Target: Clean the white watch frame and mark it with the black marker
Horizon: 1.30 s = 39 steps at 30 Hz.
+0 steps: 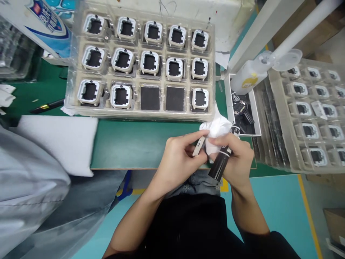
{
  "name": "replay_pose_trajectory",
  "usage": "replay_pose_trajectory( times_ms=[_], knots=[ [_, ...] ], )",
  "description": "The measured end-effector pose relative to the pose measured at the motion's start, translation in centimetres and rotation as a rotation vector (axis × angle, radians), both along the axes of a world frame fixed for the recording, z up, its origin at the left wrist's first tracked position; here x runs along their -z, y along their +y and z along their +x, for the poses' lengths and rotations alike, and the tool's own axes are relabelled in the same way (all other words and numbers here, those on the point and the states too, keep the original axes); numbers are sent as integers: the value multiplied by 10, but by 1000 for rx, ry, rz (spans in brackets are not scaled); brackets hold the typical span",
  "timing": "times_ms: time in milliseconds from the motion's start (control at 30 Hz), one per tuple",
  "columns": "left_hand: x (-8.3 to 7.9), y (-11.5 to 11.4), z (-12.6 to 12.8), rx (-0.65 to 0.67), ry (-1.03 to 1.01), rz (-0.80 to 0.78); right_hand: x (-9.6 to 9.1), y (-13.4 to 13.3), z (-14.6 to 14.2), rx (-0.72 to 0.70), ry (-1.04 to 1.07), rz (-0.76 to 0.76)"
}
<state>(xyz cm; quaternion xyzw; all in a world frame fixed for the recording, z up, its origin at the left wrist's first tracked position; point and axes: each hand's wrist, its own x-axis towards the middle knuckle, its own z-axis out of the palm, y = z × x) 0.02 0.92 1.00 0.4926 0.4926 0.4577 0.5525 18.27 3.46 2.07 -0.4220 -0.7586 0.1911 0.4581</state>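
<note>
My left hand [179, 156] is closed in a pinch on a small silver square frame part [198, 145], held edge-on over the near edge of the green table [134, 144]. My right hand [237, 158] is closed on a white wipe cloth [215, 131] and a black cylindrical tool [222, 160], with the cloth pressed against the part. Both hands meet just above my lap. A clear tray [140, 111] of several matching silver frames lies straight ahead; two of its pockets in the near row show only black pads [150, 98].
A second clear tray of frames [309, 118] stands at the right beside a white bottle [246, 77] and a small white box with black parts [244, 113]. A white foam pad [59, 140] lies left. Another person's grey sleeve [29, 194] fills the lower left.
</note>
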Motion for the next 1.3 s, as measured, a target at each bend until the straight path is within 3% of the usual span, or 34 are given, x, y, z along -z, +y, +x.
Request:
replay_pose_trajectory(
  times_ms=[800, 1300],
  knots=[
    [5, -1, 1, -30, 107, 78, 3, 0, 2, -16, 7, -37],
    [2, -1, 1, -32, 96, 27, -2, 0, 0, -24, 42, -85]
  ],
)
